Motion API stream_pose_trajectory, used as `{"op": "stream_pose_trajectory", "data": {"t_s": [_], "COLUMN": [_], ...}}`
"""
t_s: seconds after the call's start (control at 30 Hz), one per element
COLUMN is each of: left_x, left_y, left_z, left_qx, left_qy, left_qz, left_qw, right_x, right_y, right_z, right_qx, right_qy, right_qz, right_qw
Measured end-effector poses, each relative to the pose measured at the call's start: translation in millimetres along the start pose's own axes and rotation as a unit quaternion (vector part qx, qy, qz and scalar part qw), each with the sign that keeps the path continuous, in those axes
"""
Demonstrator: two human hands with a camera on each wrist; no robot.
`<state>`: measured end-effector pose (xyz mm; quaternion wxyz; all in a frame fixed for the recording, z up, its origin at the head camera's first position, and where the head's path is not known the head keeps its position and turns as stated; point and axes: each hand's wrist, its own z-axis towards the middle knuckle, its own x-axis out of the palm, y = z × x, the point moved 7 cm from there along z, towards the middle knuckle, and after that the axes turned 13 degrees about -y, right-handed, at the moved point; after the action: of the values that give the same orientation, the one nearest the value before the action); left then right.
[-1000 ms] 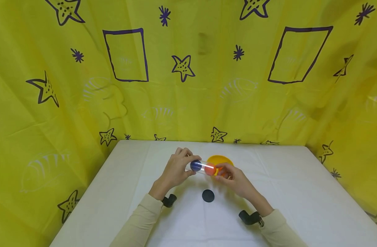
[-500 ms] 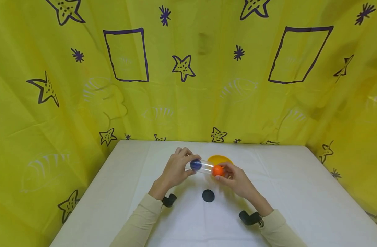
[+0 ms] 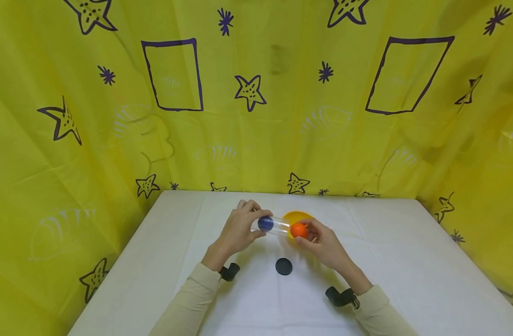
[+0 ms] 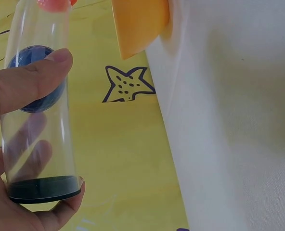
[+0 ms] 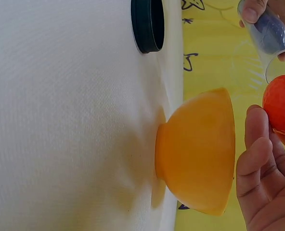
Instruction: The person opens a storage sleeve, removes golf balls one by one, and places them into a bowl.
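Left hand [image 3: 238, 227] grips the clear tube [image 3: 281, 226] (blue ball [image 3: 265, 223] inside); right hand [image 3: 325, 240] pinches the orange ball [image 3: 298, 230] just beside its open end.

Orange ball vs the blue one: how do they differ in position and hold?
Position: the blue ball sits inside the clear tube; the orange ball is outside, at its open end.
Hold: the right hand pinches the orange ball directly; the left hand grips the tube around the blue ball.
Shared: both round.
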<state>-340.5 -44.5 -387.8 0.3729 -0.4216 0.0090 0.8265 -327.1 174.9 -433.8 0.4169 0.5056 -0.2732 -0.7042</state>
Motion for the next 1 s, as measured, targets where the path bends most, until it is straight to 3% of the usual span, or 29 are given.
{"op": "stream_pose_trajectory", "data": {"t_s": [0.73, 1.0], "left_x": [-1.3, -1.8], "left_y": [3.3, 5.0], "left_z": [-0.1, 0.3], "left_qx": [-0.018, -0.022], "left_qy": [0.006, 0.004], "left_qz": [-0.010, -0.009], "left_qw": [0.9998, 0.9997], "right_x": [-27.2, -32.0], "right_y": [-11.0, -16.7], "right_z": [6.2, 9.7], "right_qx": [0.032, 0.018], "right_qy": [-0.065, -0.089], "right_qz": [-0.036, -0.038], "right_qw": [0.997, 0.995]}}
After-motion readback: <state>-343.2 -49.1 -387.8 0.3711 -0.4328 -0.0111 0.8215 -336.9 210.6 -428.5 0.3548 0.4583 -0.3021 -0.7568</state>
